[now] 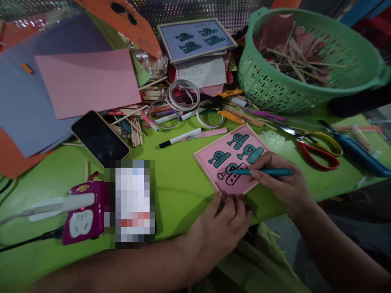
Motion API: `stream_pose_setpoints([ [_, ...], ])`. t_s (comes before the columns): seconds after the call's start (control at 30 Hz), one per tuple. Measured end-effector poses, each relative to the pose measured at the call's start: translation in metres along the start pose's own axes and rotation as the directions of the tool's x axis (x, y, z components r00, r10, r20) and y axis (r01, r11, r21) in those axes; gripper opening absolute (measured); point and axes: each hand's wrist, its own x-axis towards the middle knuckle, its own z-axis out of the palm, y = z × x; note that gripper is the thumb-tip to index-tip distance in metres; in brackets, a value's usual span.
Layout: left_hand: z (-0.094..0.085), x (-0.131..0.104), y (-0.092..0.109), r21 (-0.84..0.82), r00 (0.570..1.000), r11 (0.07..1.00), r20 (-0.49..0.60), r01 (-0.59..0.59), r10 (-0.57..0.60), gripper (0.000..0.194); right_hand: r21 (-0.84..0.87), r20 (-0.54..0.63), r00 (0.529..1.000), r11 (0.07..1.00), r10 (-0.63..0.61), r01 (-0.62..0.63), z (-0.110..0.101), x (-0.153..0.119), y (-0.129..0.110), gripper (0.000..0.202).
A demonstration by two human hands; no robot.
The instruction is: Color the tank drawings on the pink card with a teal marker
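- Left arm [137, 260]: nearest the camera, crosses the low edge of the view.
- Left hand [221, 224]: fingertips at the near edge of the pink card [252, 138]; whether they pinch it, cannot tell.
- Right hand [282, 179]: thumb and fingers closed on a teal pen [275, 172] — its tip over the nearest of four tank drawings.
- Pink card: flat on the green table [180, 175], pale strips along its edges. Three tanks filled teal; the nearest mostly outline, teal at its top.
- Beyond the card: black-capped marker [180, 137], tape rolls [172, 97].
- Right side: red-and-yellow-handled scissors [319, 162]; farther back, green basket [265, 87] — thin sticks inside.
- Left side: dark-screened phone [100, 138].
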Motion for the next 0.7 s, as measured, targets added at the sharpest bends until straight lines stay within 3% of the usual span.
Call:
stream_pose_setpoints([
  [0.27, 0.0017, 0.0017, 0.0006, -0.016, 0.998, 0.999, -0.058, 0.032, -0.033, 0.042, 0.019, 0.009, 1.000, 1.000, -0.013, 0.013, -0.0016, -0.0004, 0.0040, 0.025],
  [0.7, 0.0033, 0.0007, 0.0018, -0.025, 0.998, 0.999, -0.049, 0.027, -0.028, 0.042, 0.002, 0.002, 1.000, 1.000, -0.013, 0.013, -0.0004, 0.0006, -0.0008, 0.026],
])
